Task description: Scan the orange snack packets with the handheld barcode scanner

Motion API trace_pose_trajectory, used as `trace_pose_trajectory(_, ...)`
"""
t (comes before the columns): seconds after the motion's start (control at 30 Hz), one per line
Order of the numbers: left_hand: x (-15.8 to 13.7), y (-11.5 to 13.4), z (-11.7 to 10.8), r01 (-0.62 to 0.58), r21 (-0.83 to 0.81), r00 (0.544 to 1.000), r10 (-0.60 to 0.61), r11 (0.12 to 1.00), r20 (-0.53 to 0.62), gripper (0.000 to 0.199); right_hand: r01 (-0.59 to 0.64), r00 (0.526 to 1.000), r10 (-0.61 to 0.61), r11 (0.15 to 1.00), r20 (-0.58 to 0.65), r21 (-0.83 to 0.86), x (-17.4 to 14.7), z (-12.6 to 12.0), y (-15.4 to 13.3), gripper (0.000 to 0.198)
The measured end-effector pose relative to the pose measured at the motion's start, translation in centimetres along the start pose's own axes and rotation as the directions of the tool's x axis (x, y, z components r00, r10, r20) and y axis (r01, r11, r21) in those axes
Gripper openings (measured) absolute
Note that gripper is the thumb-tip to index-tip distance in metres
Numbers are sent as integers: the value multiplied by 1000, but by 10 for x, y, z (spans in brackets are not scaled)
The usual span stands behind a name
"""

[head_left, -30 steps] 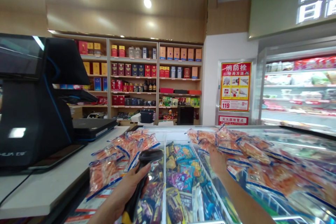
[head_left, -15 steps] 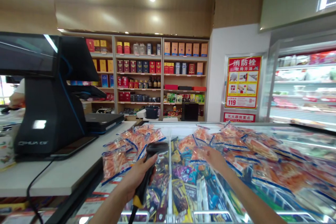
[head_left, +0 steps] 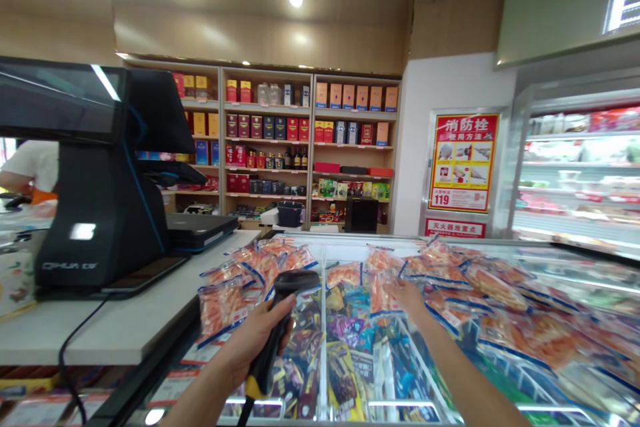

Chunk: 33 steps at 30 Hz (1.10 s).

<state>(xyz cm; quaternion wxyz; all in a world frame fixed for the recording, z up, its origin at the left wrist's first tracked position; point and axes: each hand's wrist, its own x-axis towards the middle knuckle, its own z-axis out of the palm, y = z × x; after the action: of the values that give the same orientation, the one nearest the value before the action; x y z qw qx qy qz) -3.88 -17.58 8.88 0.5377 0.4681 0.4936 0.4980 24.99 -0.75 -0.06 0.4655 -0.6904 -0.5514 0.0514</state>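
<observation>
My left hand (head_left: 267, 333) is wrapped round the handle of a black and yellow barcode scanner (head_left: 274, 348), its head tilted up over the glass top. My right hand (head_left: 406, 299) has its fingers closed on the edge of a clear plastic food packet (head_left: 384, 293) with orange contents and a blue border. Similar packets lie in a left pile (head_left: 223, 310) beside the scanner and in a larger right pile (head_left: 493, 283) past my right hand. One single packet (head_left: 345, 275) lies between the piles.
Below the glass of the chest freezer (head_left: 324, 373) are colourful wrapped goods. On the left, a white counter (head_left: 115, 330) carries a black checkout terminal (head_left: 95, 213) with a cable. Shelves of boxes (head_left: 267, 130) stand behind. A person in a white sleeve (head_left: 40, 160) is at far left.
The packet at my right hand has been raised from lying flat to a more upright angle. My left hand and the scanner have shifted slightly left and down. The view has turned a little left.
</observation>
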Motion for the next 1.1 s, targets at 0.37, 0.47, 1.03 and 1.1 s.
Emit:
trace_pose_trajectory(0.37,-4,11,6,13,-68,975,3,998,221,30,221,973,-200,952,-116,213,-17,7,-53,44)
trace_pose_trajectory(0.47,-5,17,10,25,-75,965,-4,997,261,30,247,967,-229,948,-107,202,-20,14,-61,43)
trace_pose_trajectory(1.03,4,16,-38,-60,-97,986,43,993,-163,31,53,995,-81,934,65,353,-13,22,-108,52)
trace_pose_trajectory(1.1,1,15,-55,-52,-106,975,27,993,-222,32,-18,993,-30,923,118,385,-12,41,-125,54)
